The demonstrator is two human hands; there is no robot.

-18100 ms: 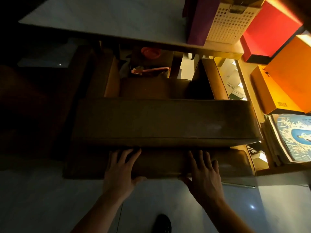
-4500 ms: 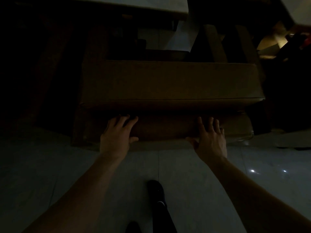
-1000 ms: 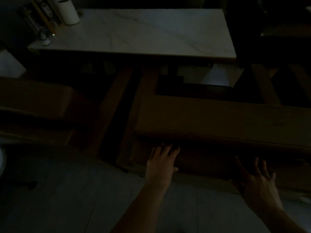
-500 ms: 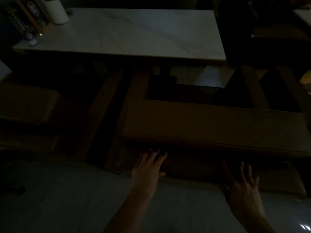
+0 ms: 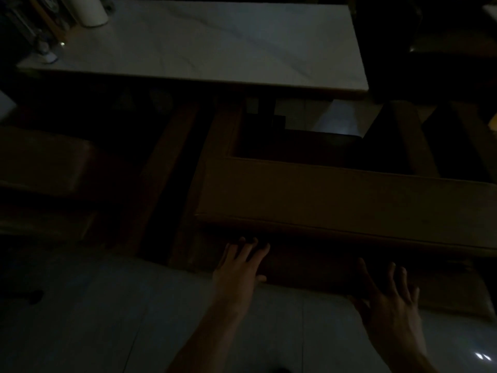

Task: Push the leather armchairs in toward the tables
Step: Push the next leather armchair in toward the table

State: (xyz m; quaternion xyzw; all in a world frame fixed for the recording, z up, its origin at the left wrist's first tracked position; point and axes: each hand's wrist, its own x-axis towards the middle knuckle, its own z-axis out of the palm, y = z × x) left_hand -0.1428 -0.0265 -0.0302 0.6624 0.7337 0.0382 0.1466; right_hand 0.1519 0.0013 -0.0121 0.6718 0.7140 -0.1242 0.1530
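Note:
A brown leather armchair (image 5: 336, 200) stands with its back toward me, its arms reaching under a white marble table (image 5: 215, 41). My left hand (image 5: 242, 267) lies flat with spread fingers against the lower back of the chair. My right hand (image 5: 390, 297) is flat against the same panel further right, fingers apart. Neither hand grips anything. The scene is very dark.
A second brown armchair (image 5: 45, 168) stands at the left, beside the first. A white paper roll (image 5: 92, 12) and small bottles (image 5: 45, 49) sit at the table's far left corner. Pale tiled floor (image 5: 94, 319) lies under me. Dark furniture (image 5: 443, 49) is at the right.
The view has shifted slightly; both hands stay flat on the chair's back, and the chair sits a little closer under the table.

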